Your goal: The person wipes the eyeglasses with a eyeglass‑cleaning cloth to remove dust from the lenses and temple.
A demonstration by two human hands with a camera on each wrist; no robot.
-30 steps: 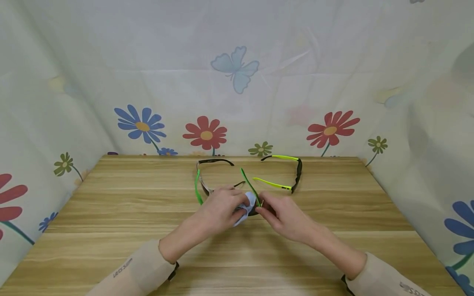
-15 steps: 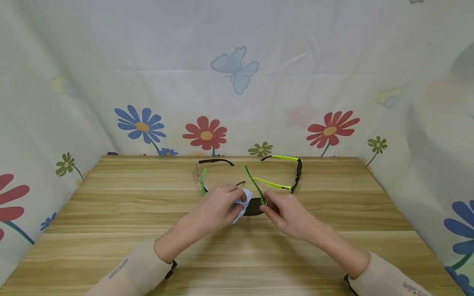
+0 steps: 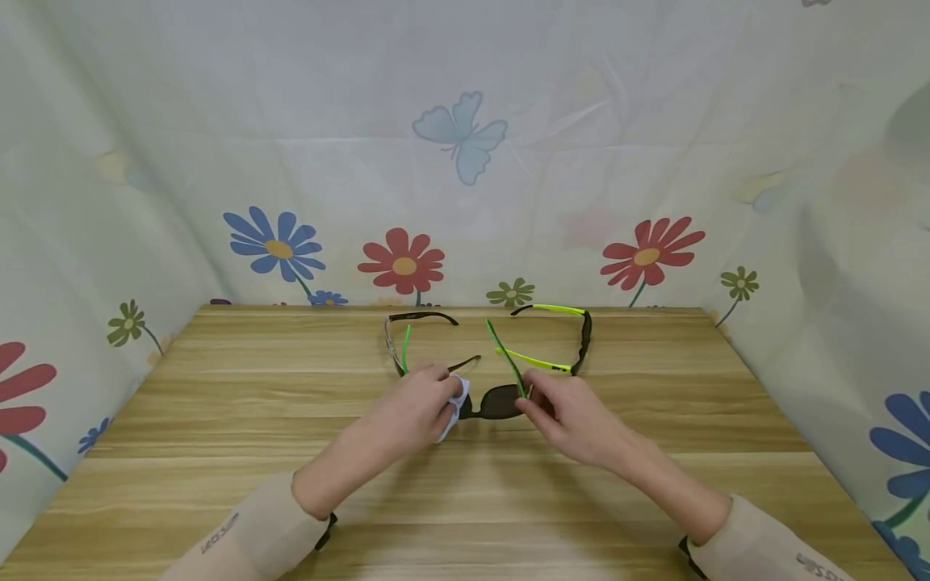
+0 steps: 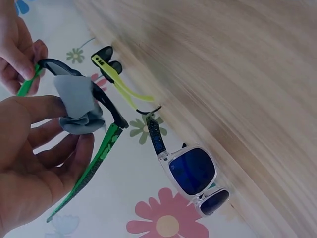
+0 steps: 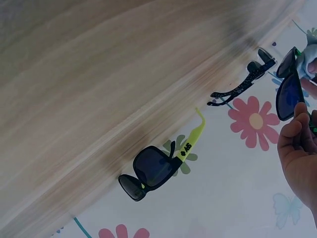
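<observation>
Dark-lensed sunglasses (image 3: 500, 402) with green arms are held over the front middle of the table, arms unfolded and pointing away from me. My left hand (image 3: 417, 407) pinches a light blue cloth (image 3: 454, 410) folded over the lens on the left side. In the left wrist view the cloth (image 4: 77, 101) wraps the front of the frame between thumb and fingers. My right hand (image 3: 570, 415) pinches the right end of the frame where the green arm joins. From the right wrist view, one dark lens (image 5: 289, 96) is uncovered beside the right fingers.
Behind the hands lie clear-framed sunglasses (image 3: 390, 339) with dark arms and blue lenses, partly hidden by the left hand. Black sunglasses (image 3: 584, 343) with yellow arms lie to their right. A flower-printed curtain (image 3: 465, 202) hangs behind the wooden table (image 3: 291, 452).
My left hand has slid left with the cloth, from near the right lens to the left lens, uncovering the right lens and bridge. The right hand has shifted slightly right with the frame.
</observation>
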